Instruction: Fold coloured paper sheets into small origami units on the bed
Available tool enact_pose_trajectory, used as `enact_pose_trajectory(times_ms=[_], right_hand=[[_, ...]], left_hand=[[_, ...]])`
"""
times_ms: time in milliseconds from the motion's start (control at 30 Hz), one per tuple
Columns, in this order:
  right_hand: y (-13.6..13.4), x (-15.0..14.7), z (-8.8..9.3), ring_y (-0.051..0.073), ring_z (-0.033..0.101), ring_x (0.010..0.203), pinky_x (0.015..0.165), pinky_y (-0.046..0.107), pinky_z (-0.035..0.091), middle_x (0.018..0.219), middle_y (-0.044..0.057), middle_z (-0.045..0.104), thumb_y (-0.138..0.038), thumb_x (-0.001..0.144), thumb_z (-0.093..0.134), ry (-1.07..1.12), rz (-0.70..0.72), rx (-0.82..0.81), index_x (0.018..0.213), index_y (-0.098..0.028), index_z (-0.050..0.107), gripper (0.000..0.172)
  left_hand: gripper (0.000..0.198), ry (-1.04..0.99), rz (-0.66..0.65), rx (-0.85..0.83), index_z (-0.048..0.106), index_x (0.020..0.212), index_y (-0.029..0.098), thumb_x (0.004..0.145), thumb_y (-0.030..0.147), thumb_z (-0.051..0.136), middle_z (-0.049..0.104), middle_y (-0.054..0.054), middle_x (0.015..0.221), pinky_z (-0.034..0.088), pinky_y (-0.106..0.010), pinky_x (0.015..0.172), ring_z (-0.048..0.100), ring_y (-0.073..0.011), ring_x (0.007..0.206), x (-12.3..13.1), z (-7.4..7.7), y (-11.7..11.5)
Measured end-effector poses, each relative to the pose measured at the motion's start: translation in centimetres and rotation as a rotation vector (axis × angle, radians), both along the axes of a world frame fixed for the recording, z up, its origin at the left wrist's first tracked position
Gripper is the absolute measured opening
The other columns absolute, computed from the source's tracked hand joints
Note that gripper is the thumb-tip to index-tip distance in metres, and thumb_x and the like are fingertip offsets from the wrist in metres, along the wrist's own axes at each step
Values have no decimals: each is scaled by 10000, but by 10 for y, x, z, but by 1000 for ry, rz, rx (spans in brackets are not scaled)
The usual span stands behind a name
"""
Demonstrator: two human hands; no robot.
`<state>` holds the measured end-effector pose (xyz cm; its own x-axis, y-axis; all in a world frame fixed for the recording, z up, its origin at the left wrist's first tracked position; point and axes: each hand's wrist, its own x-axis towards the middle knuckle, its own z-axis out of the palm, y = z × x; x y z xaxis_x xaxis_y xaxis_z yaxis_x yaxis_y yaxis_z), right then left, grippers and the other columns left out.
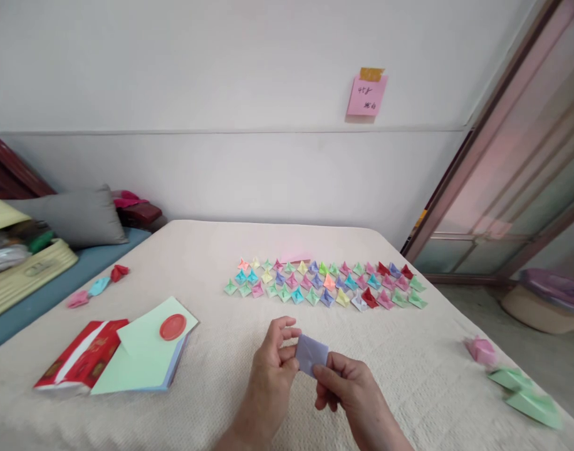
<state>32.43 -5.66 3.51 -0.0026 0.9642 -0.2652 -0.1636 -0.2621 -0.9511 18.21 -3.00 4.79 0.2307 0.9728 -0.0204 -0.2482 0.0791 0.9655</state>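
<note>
Between my two hands, above the near part of the cloth-covered table, is a small folded square of purple paper (310, 354). My left hand (274, 363) pinches its left edge with the thumb and a finger, the other fingers curled loosely above. On the paper's lower right corner, my right hand (346, 385) presses with thumb and forefinger. Faint crease lines cross the square. Beyond my hands, small folded paper pieces (327, 297) in many colours stand in several rows.
At the left lie a stack of green and blue paper sheets (141, 351) with a red disc (173, 327) on top, and a red packet (80, 354). Pink folded paper (481, 351) and green folded paper (534, 404) rest near the right edge. A pink note (366, 97) is taped to the wall.
</note>
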Motion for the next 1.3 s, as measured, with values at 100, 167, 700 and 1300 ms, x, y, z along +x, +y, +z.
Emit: enact_pose_trajectory(times_ms=[100,167,700,1300], right_hand=[[1,1,-1,108,525,405,447,230,267,452,-19,573,-355,692,683,8,-6,-5,537,-172,523,287],[2,2,0,104,518,407,449,230,269,450,-21,568,-360,697,682,10,-20,8,536,-174,519,294],[-4,-7,1,102,507,390,444,234,270,441,-22,576,-375,709,656,-47,102,5,539,-187,492,302],[1,15,15,124,460,491,482,244,317,524,1,572,-513,773,593,-190,47,107,652,-179,613,356]], left_hand=[[518,116,55,0,484,1152,242,671,61,538,508,-112,1227,467,-341,812,634,-207,937,-1,1,1],[546,124,97,-49,472,1152,229,641,112,626,479,-141,1255,481,-343,781,603,-248,1004,-3,1,5],[307,137,89,-90,478,556,182,777,369,581,369,57,515,269,-242,520,333,-108,516,1,0,5],[108,113,-134,-86,624,608,151,709,186,610,537,11,562,317,-253,566,425,-130,564,6,4,-6]])
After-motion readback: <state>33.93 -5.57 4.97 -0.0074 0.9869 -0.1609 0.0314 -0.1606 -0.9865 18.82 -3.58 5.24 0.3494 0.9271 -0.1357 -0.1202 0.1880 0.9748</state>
